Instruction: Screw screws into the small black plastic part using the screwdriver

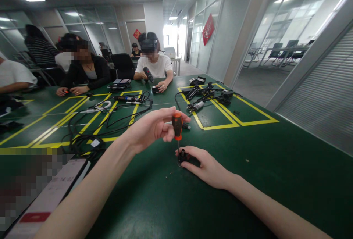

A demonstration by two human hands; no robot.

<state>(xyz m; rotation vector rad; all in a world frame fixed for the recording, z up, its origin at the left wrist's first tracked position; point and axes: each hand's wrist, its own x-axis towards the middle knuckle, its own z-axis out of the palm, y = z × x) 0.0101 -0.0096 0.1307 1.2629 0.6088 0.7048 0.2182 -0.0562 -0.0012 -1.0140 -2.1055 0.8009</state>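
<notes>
My left hand (158,123) is closed around the handle of an orange and black screwdriver (178,127), which stands upright with its shaft pointing down. Below it, my right hand (202,161) grips a small black part (183,156) against the green table, thumb on the near side and fingers on the far side. A short dark post sticks up from that part. The screwdriver's shaft reaches down to the part's left side; whether the tip sits in a screw is too small to tell.
Yellow tape (220,127) marks boxes on the green table (248,195). Black cables (121,116) and tools lie at left; more cables and adapters (206,93) at right. Across the table a person (154,64) holds a power drill (148,74). Another person (85,66) sits further left.
</notes>
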